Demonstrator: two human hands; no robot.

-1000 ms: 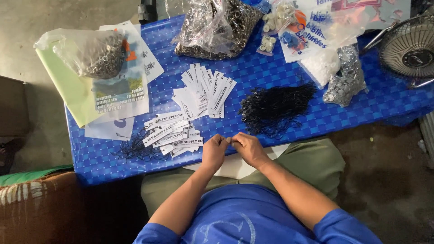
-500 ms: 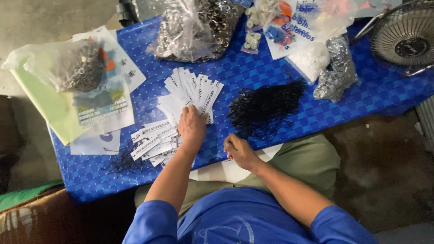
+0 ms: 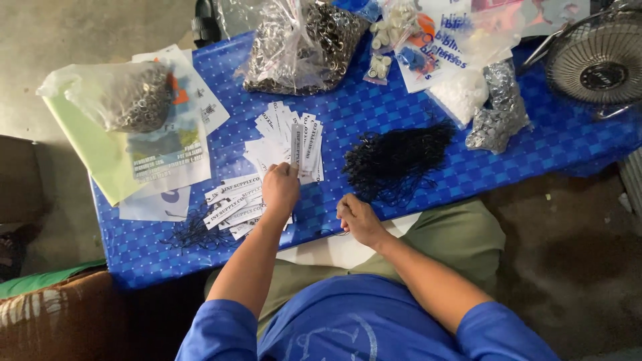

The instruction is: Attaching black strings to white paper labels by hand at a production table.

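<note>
My left hand [image 3: 281,190] rests on the blue checked tablecloth [image 3: 508,167] and pinches one white paper tag [image 3: 297,142] at the near edge of a fanned pile of white tags [image 3: 284,127]. A second pile of tags with black cords [image 3: 231,207] lies just left of that hand. My right hand [image 3: 354,217] is curled at the table's front edge, fingers closed on a thin black cord [image 3: 329,232]. A heap of black cords [image 3: 398,160] sits right behind it.
Clear bags of metal rings lie at the back [image 3: 301,43] and at the left on papers [image 3: 130,97]. Bags of small silver parts [image 3: 498,110] and white parts [image 3: 461,93] are at the right. A fan [image 3: 598,63] stands at the far right corner.
My left hand left the right hand, reached forward to the fanned tags and pinched one. My right hand stayed at the table's front edge.
</note>
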